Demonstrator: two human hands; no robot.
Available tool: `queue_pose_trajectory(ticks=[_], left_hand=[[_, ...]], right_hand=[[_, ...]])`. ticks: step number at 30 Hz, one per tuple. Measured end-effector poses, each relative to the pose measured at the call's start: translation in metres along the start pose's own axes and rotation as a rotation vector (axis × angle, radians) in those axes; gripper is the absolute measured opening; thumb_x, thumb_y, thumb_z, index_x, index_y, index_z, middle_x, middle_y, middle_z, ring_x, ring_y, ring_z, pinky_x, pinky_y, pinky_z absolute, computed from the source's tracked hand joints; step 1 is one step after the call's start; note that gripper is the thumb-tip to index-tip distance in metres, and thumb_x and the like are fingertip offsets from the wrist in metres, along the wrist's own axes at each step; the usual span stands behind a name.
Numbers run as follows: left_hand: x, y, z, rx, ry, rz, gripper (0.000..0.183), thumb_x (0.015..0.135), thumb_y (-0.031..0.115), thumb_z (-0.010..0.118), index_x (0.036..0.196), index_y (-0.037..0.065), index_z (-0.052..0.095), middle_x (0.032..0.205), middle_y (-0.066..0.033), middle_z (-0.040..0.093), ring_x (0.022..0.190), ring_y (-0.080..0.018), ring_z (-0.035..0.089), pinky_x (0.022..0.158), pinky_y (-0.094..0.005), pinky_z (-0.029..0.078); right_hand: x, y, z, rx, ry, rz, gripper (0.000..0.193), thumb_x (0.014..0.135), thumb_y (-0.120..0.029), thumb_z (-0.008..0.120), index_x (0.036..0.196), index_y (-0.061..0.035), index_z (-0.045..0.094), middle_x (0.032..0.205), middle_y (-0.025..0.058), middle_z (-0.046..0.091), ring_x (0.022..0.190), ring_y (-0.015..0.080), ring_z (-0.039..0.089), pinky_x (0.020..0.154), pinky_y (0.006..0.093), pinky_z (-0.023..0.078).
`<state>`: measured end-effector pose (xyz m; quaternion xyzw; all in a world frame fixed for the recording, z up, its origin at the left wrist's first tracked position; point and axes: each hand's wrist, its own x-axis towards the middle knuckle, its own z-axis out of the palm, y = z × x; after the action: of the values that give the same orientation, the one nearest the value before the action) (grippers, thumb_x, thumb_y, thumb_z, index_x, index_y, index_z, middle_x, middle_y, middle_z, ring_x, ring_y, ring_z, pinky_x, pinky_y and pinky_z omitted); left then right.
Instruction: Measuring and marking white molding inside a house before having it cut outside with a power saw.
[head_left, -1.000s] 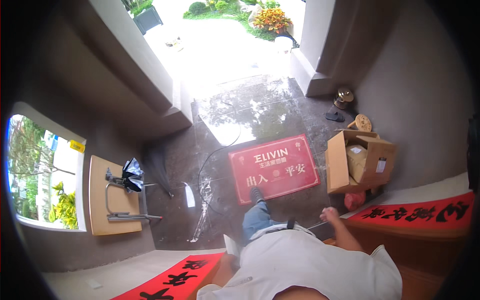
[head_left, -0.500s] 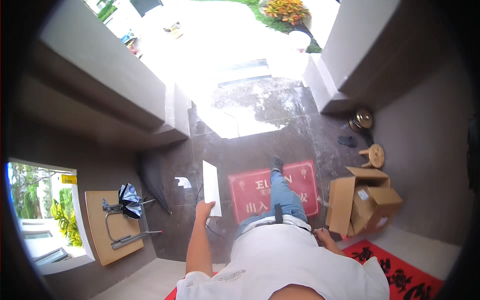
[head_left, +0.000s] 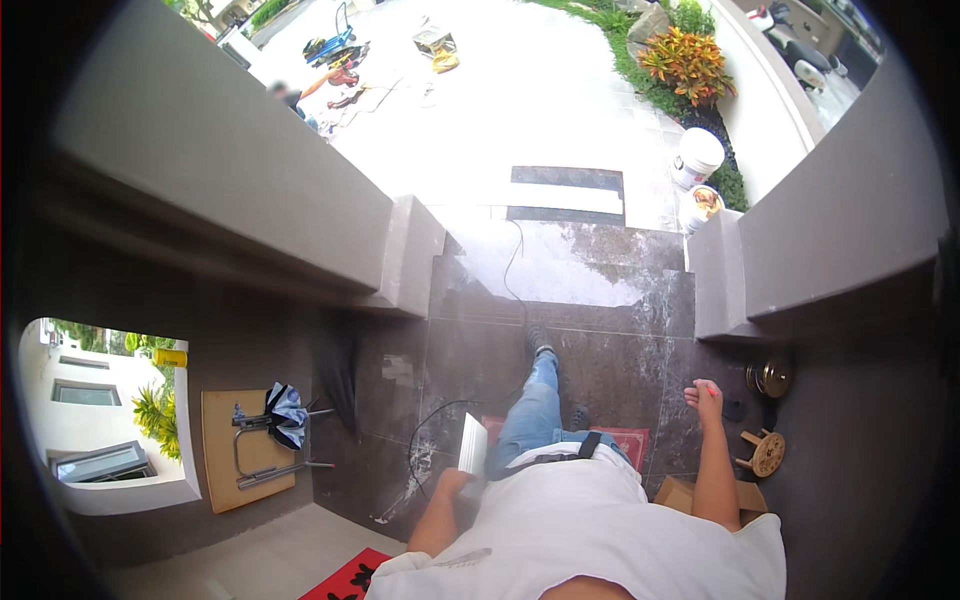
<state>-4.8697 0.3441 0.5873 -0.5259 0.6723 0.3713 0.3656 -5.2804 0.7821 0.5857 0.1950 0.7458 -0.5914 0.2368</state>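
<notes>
My left hand [head_left: 455, 483] grips a flat white board [head_left: 473, 446] by its near end, low beside my left hip. It looks like a narrow panel or tile; its material cannot be told. My right hand [head_left: 705, 397] swings out to the right with its fingers curled closed. A small red spot shows at the fingers, too little to name what they hold. Below my right forearm stands a cardboard box [head_left: 677, 494], partly hidden by the arm. One leg in blue jeans [head_left: 535, 400] is stretched forward on the dark tiled floor.
A black cable [head_left: 437, 407] runs across the floor toward the bright doorway. Pillars [head_left: 412, 255] flank it. A folding table [head_left: 250, 450] leans at left; a wooden stool [head_left: 765, 453] stands at right. Outside are white buckets [head_left: 697, 157], a step [head_left: 565, 193] and a crouching person [head_left: 292, 98].
I have walked forward, leaving the red mat and box nearer below me. My right hand has swung forward and out from my hip; the left, still with the board, has dropped back.
</notes>
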Motion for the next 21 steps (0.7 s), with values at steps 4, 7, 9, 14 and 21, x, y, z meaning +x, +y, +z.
queue_pose_trajectory(ticks=[4, 7, 9, 14, 21], left_hand=[[0.048, 0.032, -0.01, -0.067, -0.08, -0.092, 0.052, 0.066, 0.03, 0.079, 0.1, -0.007, 0.067, 0.109, -0.0239, 0.064, 0.104, -0.0334, 0.062, 0.088, -0.0382, 0.047], [0.082, 0.109, -0.046, -0.087, -0.054, -0.089, 0.05, 0.066, 0.026, 0.079, 0.099, -0.009, 0.066, 0.105, -0.0231, 0.066, 0.1, -0.0322, 0.064, 0.086, -0.0374, 0.047], [0.11, 0.144, -0.059, -0.137, 0.029, -0.022, 0.046, 0.068, 0.028, 0.077, 0.095, -0.008, 0.067, 0.099, -0.0236, 0.067, 0.095, -0.0333, 0.065, 0.083, -0.0386, 0.048], [0.153, 0.278, -0.143, -0.2, 0.183, 0.275, 0.047, 0.072, 0.033, 0.072, 0.094, -0.008, 0.067, 0.094, -0.0293, 0.065, 0.094, -0.0402, 0.063, 0.083, -0.0433, 0.047], [0.145, 0.409, -0.233, -0.502, 0.305, 0.41, 0.035, 0.078, 0.023, 0.067, 0.095, -0.007, 0.067, 0.087, -0.0241, 0.067, 0.078, -0.0332, 0.068, 0.069, -0.0379, 0.05]], right_hand=[[0.053, 0.015, 0.016, -0.037, 0.061, 0.189, 0.022, 0.087, -0.025, 0.055, 0.095, -0.0053, 0.06, 0.076, 0.0115, 0.067, 0.059, 0.0174, 0.064, 0.051, 0.028, 0.053], [0.054, 0.033, 0.024, -0.202, -0.03, 0.459, 0.021, 0.085, -0.021, 0.056, 0.096, -0.0033, 0.059, 0.075, 0.0154, 0.067, 0.057, 0.0217, 0.065, 0.048, 0.0315, 0.055], [0.048, 0.009, 0.044, -0.341, -0.169, 0.518, 0.023, 0.087, -0.022, 0.056, 0.095, -0.0013, 0.061, 0.076, 0.0157, 0.067, 0.062, 0.0235, 0.067, 0.053, 0.0334, 0.056], [0.088, -0.041, 0.066, -0.324, -0.19, 0.369, 0.024, 0.088, -0.023, 0.055, 0.091, -0.0005, 0.063, 0.079, 0.0157, 0.068, 0.064, 0.024, 0.067, 0.057, 0.0345, 0.057], [0.214, -0.131, 0.084, -0.317, -0.264, 0.352, 0.024, 0.089, -0.026, 0.054, 0.097, -0.0036, 0.06, 0.081, 0.014, 0.068, 0.067, 0.0208, 0.066, 0.059, 0.0303, 0.055]])
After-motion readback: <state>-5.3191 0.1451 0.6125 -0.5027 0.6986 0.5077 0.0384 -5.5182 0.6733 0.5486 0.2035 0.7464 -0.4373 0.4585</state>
